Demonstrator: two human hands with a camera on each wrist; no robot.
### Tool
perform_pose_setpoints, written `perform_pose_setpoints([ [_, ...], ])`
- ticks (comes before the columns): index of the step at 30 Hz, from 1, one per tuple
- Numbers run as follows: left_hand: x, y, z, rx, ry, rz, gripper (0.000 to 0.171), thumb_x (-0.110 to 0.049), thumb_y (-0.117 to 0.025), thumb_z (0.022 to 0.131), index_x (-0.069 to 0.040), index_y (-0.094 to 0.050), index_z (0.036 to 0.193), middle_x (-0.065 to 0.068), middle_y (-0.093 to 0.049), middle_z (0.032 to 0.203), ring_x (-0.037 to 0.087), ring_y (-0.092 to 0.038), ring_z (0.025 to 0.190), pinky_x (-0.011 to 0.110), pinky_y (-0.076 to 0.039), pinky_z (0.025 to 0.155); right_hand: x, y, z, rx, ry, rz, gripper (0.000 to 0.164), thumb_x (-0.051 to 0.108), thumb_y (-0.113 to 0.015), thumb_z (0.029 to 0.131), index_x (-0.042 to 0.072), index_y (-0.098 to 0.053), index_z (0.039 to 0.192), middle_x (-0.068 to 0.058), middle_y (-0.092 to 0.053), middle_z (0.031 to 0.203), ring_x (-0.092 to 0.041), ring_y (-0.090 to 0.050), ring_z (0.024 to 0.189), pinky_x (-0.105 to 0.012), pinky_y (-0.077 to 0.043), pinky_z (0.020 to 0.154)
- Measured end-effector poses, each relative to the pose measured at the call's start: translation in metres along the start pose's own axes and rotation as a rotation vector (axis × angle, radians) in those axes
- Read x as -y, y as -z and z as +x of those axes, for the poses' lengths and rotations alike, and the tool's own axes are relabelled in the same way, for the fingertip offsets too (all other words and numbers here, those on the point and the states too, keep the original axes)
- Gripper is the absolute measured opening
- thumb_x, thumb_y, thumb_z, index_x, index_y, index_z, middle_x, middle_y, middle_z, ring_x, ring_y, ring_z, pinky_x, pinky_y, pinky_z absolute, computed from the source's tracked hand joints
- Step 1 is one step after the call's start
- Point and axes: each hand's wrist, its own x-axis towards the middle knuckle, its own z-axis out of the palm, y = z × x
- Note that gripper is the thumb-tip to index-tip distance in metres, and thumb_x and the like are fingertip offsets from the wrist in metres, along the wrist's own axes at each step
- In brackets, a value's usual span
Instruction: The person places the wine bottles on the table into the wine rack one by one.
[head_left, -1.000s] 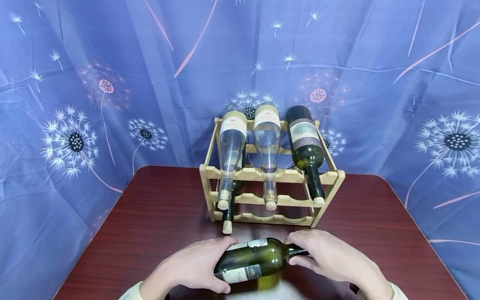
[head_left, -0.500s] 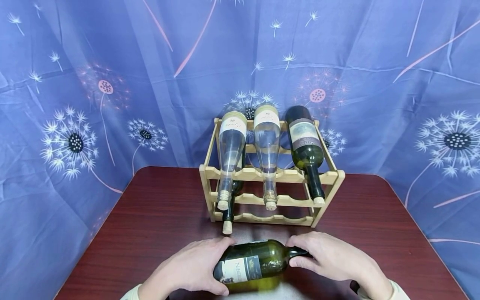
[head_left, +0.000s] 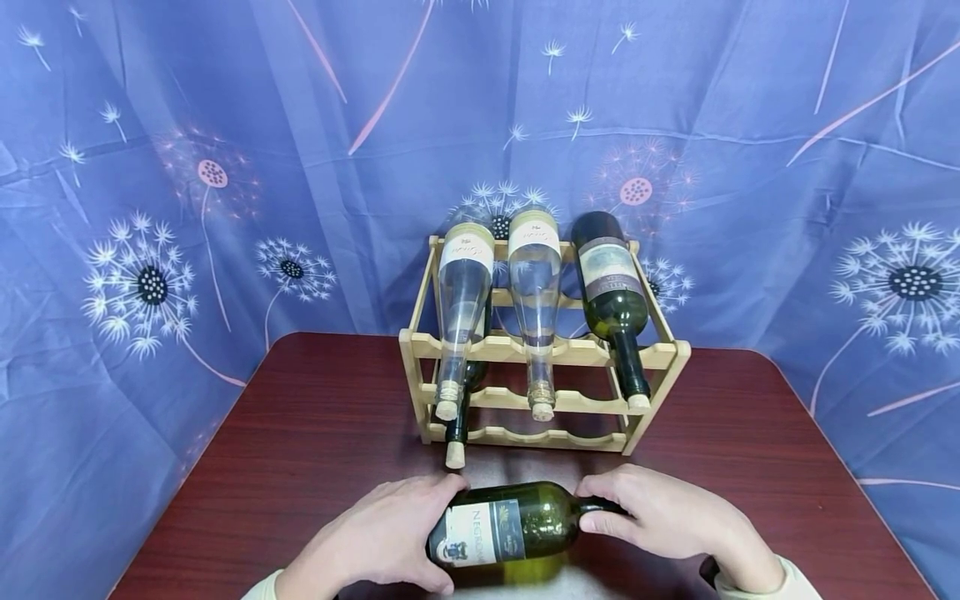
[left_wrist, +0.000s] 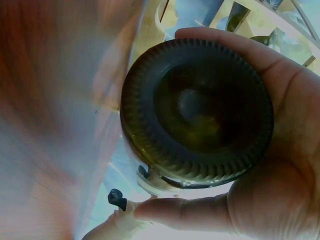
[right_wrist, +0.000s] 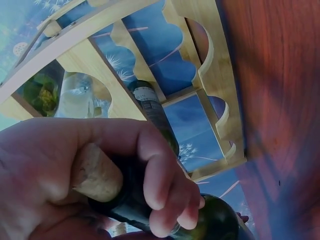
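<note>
A dark green wine bottle (head_left: 543,518) lies sideways low over the front of the table, neck to the right. Its white and blue label (head_left: 480,533) faces up toward the head view. My left hand (head_left: 390,529) grips the base end, thumb on the near side and fingers on the far side. In the left wrist view the ridged round bottom (left_wrist: 195,110) sits between thumb and fingers. My right hand (head_left: 660,512) holds the neck, its fingers curled round it. The cork (right_wrist: 97,175) shows inside that palm in the right wrist view.
Behind the hands stands a wooden wine rack (head_left: 577,354). Its top row bears two clear bottles (head_left: 462,287) and a dark bottle (head_left: 615,312); another dark bottle (head_left: 456,429) lies lower left. The dark red table (head_left: 300,417) meets a blue curtain (head_left: 337,192).
The bottle has turned about its length in my hands, so one label swings up into fuller view and the other passes out of sight. Both hands stay nearly in place.
</note>
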Motion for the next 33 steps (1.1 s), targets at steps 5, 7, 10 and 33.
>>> perform_pose_setpoints([
  [5,-0.0009,-0.0009,0.0005,-0.017,-0.002,0.012,0.096,-0.060,-0.085,0.051,-0.024,-0.047,0.132,-0.013,-0.058,0.109,0.009,-0.057,0.096,0.037,-0.050,0.074,-0.0009,0.0007,-0.0002,0.021,-0.011,0.038,0.009,0.031,-0.050,0.100,0.033,-0.058,0.104,0.021,-0.058,0.088,0.005,-0.055,0.078,-0.020,-0.047,0.070],
  [7,-0.0013,-0.0014,0.0010,-0.017,-0.004,0.008,0.094,-0.059,-0.086,0.051,-0.025,-0.048,0.130,-0.016,-0.057,0.104,0.008,-0.056,0.091,0.036,-0.049,0.072,-0.0015,0.0006,-0.0006,0.029,-0.020,0.049,0.010,0.032,-0.049,0.100,0.033,-0.058,0.104,0.020,-0.058,0.088,0.004,-0.055,0.077,-0.021,-0.048,0.070],
  [10,-0.0018,-0.0019,0.0018,-0.009,-0.008,-0.005,0.090,-0.058,-0.086,0.050,-0.025,-0.049,0.126,-0.019,-0.054,0.096,0.005,-0.054,0.082,0.033,-0.048,0.067,-0.0031,-0.0002,-0.0012,0.032,-0.027,0.059,0.009,0.033,-0.049,0.100,0.033,-0.058,0.103,0.020,-0.058,0.087,0.003,-0.055,0.077,-0.022,-0.048,0.069],
  [33,0.0048,0.0023,0.0019,0.079,-0.024,-0.131,0.079,-0.053,-0.082,0.060,-0.023,-0.050,0.126,-0.022,-0.051,0.091,0.001,-0.050,0.079,0.027,-0.045,0.070,-0.0013,-0.0004,-0.0011,0.072,-0.042,0.128,0.010,0.033,-0.051,0.100,0.032,-0.060,0.104,0.021,-0.058,0.086,0.003,-0.055,0.075,-0.020,-0.047,0.067],
])
